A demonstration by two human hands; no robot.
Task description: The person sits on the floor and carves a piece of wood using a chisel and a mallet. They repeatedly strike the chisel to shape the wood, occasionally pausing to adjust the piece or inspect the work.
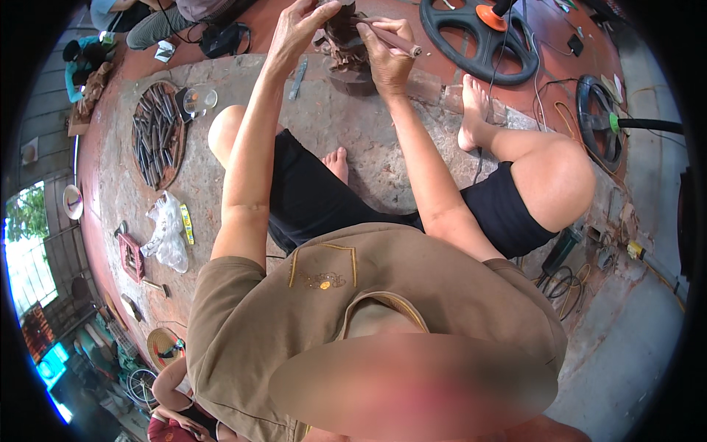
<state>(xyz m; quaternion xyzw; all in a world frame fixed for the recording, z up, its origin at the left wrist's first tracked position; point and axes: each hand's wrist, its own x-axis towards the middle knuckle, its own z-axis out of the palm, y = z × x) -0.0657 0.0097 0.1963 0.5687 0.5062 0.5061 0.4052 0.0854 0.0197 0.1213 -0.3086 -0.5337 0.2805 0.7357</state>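
A dark brown wood carving [346, 57] stands upright at the top of the view, on the floor beyond my feet. The fingers of my left hand [300, 29] are against its upper left side, with the fingertips partly at the picture's edge. My right hand [389, 65] grips a carving tool by its brown wooden handle [396, 41], at the carving's right side. The handle's butt points right and toward me. Its working tip is hidden at the carving. A flat grey strip [298, 79] lies on the floor left of the carving.
An oval tray [179, 160] full of dark-handled tools lies left, beside a clear plastic cup [200, 100]. Nearer are a plastic bag [168, 234] and a pink basket [131, 258]. Black spoked bases [434, 26] and cords lie right. Other people sit at upper left and lower left.
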